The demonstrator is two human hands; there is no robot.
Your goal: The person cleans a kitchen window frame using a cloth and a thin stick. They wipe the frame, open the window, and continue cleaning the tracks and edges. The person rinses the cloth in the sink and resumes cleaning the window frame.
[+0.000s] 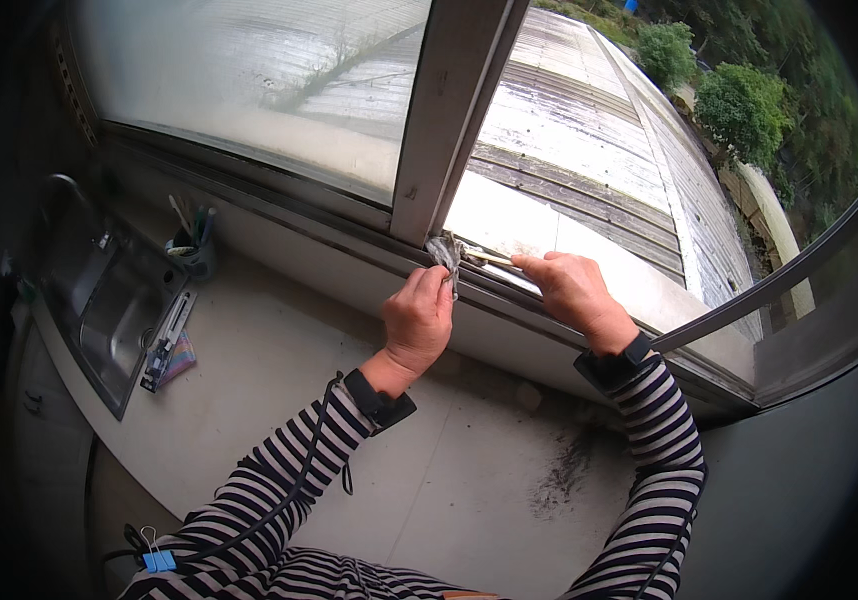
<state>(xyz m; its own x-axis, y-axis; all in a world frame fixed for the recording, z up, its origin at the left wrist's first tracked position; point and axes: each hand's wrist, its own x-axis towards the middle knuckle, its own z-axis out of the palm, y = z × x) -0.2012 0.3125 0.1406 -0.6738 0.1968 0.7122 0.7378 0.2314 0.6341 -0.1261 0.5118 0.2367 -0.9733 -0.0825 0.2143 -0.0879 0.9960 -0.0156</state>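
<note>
My left hand [419, 319] pinches a crumpled grey-white cloth [444, 253] at the foot of the upright window frame [440, 112]. A thin pale stick [490, 258] is held in my right hand [568, 291], its far end reaching to the cloth. Dark, dirty material shows where stick and cloth meet, so the stick's tip is hidden. Both hands are over the sliding window's lower track [369, 247]. The pane on the right side is slid aside, leaving an opening.
Below the window runs a pale countertop [309, 420] with black dirt smudges [565, 469]. On the left are a steel sink [110, 322], a cup of brushes [195, 251], a packaged tool [168, 341] and a folded checked cloth [179, 358]. A corrugated roof [579, 142] lies outside.
</note>
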